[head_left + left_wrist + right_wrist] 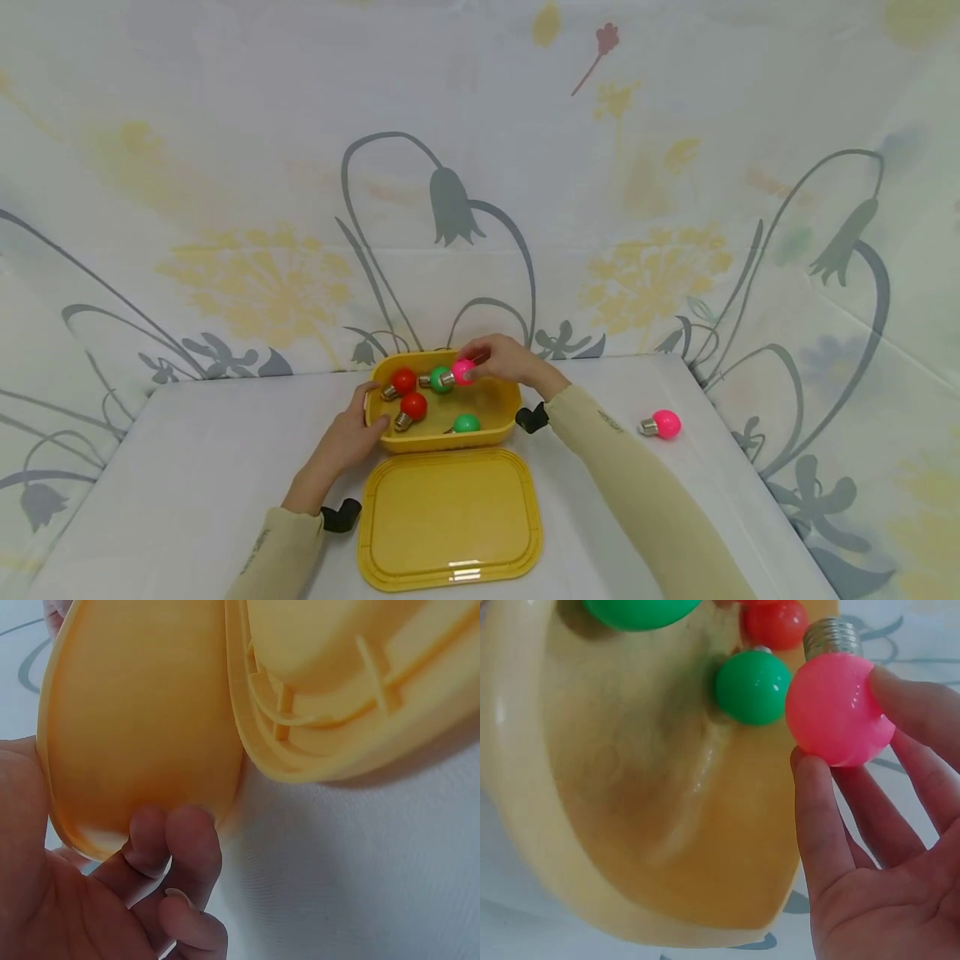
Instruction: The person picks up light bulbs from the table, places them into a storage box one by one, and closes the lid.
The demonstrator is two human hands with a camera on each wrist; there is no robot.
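A pink light bulb (840,709) is pinched by the fingertips of my right hand (892,892), its metal screw base pointing away from the palm. In the head view, my right hand (506,360) holds this bulb above the back part of a yellow plastic box (517,412). My left hand (356,429) grips the box at its left end, and the left wrist view shows curled fingers against the box wall (142,712). Inside lie a red bulb (412,406), another red bulb (403,381), a green bulb (440,379) and a second green bulb (467,423) near the front wall.
The yellow lid (450,521) lies on the white-covered table (217,467) just in front of the box. Off to the right rests another pink bulb (667,424). A flower-printed cloth (480,275) hangs behind the table.
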